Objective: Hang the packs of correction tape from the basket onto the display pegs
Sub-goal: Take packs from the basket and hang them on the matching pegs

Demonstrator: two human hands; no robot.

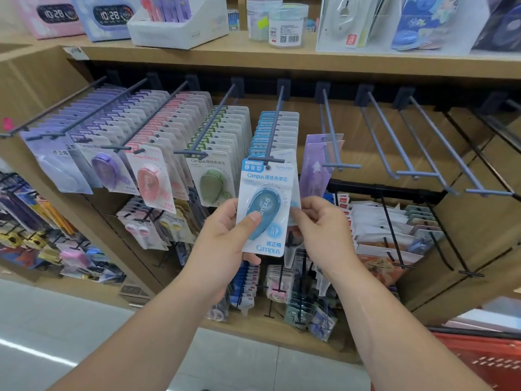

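A blue Campus correction tape pack [267,187] hangs at the front tip of the blue row's peg [275,125], its hole at the peg's end. My left hand [228,235] grips the pack's lower left, thumb pressed on the blue blister. My right hand [318,227] pinches the pack's right edge. Behind it hangs a row of the same blue packs [279,128]. The red basket [485,359] sits at the bottom right corner, its contents mostly out of view.
Full pegs of purple, pink and green tape packs [158,153] hang to the left. One purple pack [318,165] hangs on the peg to the right, then several bare pegs [423,153]. A lower rack holds more stationery [394,230]. Boxes and jars stand on the wooden shelf [253,56] above.
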